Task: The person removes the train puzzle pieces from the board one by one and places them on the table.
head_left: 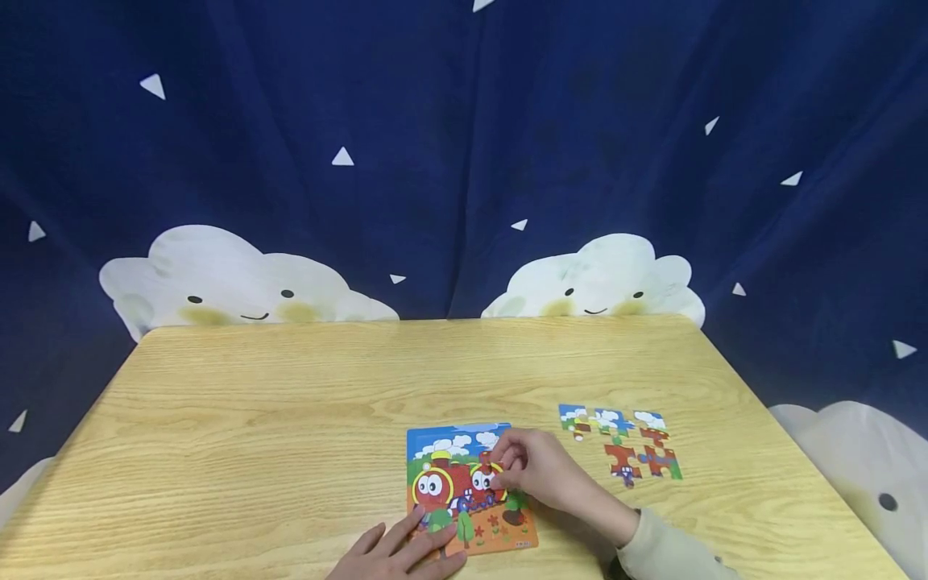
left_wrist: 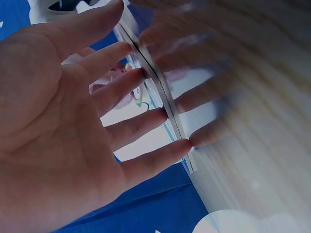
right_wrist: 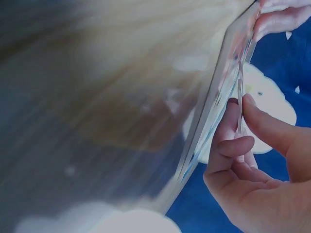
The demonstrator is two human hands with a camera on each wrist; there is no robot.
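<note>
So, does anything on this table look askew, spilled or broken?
Nothing stands out: I see no spill or damage. The loose puzzle pieces lie right of the puzzle board, and the right hand pinches a thin piece at it, which looks like ordinary puzzle work.

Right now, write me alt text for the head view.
A right hand pinches a puzzle piece at the right side of a cartoon train puzzle, while a left hand touches its lower left. Loose pieces lie to the right on the wooden table, before a dark blue backdrop with smiling clouds.
</note>
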